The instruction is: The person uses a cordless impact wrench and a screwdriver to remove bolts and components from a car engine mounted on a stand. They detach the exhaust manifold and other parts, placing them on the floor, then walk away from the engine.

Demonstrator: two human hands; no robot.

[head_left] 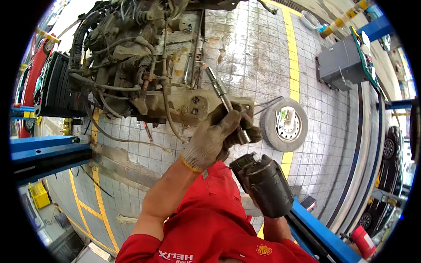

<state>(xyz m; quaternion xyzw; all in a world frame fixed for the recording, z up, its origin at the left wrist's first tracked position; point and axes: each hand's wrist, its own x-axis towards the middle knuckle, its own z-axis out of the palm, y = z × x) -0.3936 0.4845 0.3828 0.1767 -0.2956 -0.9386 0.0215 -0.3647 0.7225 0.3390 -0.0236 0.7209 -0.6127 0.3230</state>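
Holds a slim silver socket tool at the centre of the frame, in the gloved left hand. Wraps the left grip firmly round its lower shaft and slants it toward the upper left, probably to leave the longer upper end free. Has a black cylindrical part just below and to the right, with the right forearm running up behind it; hides the right grip there, so cannot tell how far closed. Seems held in front of the red-clad body, perhaps to bear the weight easily.

Shows, at upper left, a grimy engine draped with hoses, beside a bare metal rail. Has, right of centre, a wheel laid flat on the tiled floor, apparently serving as a tray for small items at its middle. Has, at upper right, a grey cart, likely set aside for working room.
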